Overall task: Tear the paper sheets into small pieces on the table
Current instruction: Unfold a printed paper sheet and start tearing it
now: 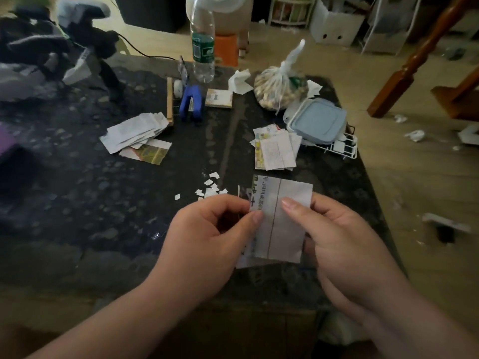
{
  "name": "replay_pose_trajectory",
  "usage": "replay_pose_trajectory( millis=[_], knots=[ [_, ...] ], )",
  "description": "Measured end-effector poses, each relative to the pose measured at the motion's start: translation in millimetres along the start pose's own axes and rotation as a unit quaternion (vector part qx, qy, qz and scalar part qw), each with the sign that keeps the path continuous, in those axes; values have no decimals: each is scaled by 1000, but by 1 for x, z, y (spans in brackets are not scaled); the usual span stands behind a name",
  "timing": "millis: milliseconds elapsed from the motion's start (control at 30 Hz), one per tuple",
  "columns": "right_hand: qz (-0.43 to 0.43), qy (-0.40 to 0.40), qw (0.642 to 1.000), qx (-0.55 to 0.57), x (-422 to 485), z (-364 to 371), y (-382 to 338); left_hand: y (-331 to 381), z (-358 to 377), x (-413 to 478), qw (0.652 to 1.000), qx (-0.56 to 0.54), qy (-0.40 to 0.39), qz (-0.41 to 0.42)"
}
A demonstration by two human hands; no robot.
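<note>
The dark surface (103, 203) carries a left stack (137, 136) and a right stack (277, 149) at mid-frame, both in large pieces. Lower centre, the left hand (207, 242) and right hand (337, 234) each pinch one sheet (282, 229), possibly layered. Few scraps (211, 187) lie just above, so the task looks barely begun.

Person, both arms in view. Left grip (207, 237) and right grip (344, 242) are bare human hands. Thumbnails short, rounded, plain, one showing on each grip. Wrists bare. Left forearm (116, 314) and right forearm (414, 314) bare right down to the bottom frame edge. Knuckle creases visible, skin smooth.
</note>
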State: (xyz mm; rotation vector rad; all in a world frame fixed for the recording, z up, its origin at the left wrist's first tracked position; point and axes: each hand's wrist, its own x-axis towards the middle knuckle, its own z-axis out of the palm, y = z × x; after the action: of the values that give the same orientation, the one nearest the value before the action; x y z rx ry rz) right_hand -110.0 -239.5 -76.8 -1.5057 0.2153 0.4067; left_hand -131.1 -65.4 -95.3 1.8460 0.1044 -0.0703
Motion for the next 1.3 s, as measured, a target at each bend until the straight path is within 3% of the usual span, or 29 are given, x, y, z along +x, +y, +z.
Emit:
replay_pose_trajectory(
  millis=[200,400,700,1000,1300],
  knots=[
    [-4,24,998,56,11,-8,1,4,5,13,996,-70,45,7],
    [-10,5,998,67,15,-6,3,11,8,32,978,-186,44,-89],
    [-76,0,995,-64,11,4,5,8,4,22,984,-146,28,-102],
    [-52,-6,998,-36,12,13,7,7,0,19,953,-229,92,-178],
    [-51,-14,997,-60,12,23,13,9,-1,16,962,-212,80,-153]
  ],
)
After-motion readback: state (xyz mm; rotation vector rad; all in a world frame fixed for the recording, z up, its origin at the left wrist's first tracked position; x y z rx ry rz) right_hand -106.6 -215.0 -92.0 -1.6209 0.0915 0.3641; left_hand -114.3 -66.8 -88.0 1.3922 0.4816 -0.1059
